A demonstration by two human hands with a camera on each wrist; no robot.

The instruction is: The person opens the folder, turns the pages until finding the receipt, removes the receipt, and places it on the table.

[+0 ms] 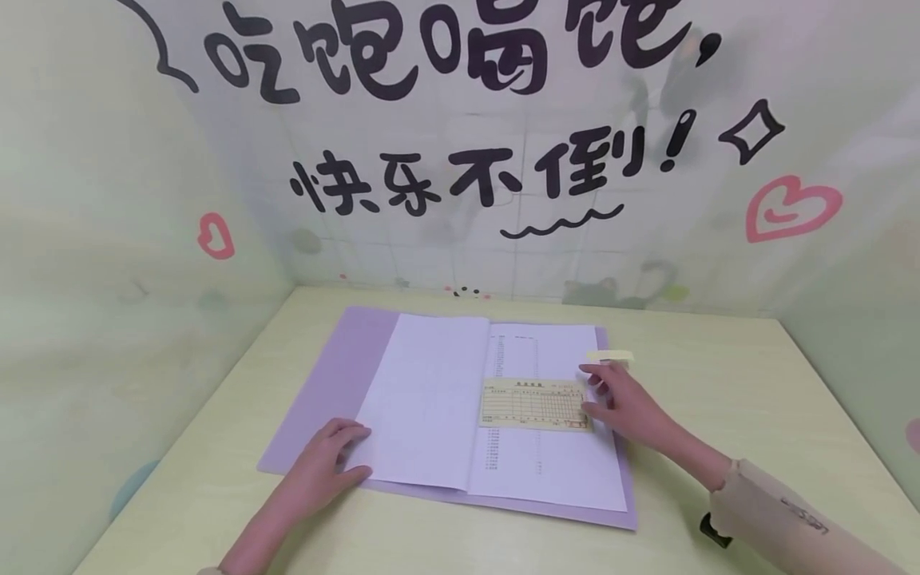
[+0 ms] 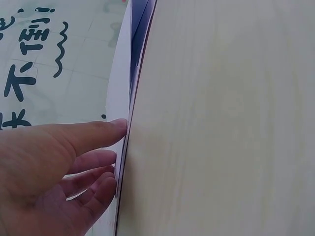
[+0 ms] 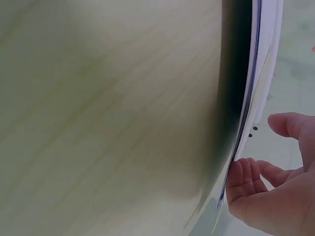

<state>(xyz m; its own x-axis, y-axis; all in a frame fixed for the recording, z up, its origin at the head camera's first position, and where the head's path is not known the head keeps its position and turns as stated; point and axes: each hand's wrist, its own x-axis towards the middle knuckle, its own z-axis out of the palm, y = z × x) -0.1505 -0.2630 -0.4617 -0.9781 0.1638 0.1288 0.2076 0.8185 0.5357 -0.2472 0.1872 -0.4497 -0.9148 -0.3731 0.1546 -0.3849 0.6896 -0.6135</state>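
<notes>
A lilac folder (image 1: 370,339) lies open on the table, with white sheets inside. On its right-hand printed page (image 1: 510,471) rests a yellowish receipt slip (image 1: 533,406) with a ruled grid. My right hand (image 1: 625,403) is at the slip's right end, one fingertip over its edge. In the right wrist view, the thumb (image 3: 285,123) stands apart from the bent fingers (image 3: 246,174), which are at the folder's side. My left hand (image 1: 323,463) lies at the left edge of the blank white page (image 1: 424,399), its fingers loosely bent and fingertips at the paper.
A small pale yellow strip (image 1: 611,355) shows just past the folder's right edge, behind my right hand. The light wooden table (image 1: 755,399) is bounded by walls left, right and behind. The back wall (image 1: 431,255) carries black lettering and a pink heart (image 1: 793,209).
</notes>
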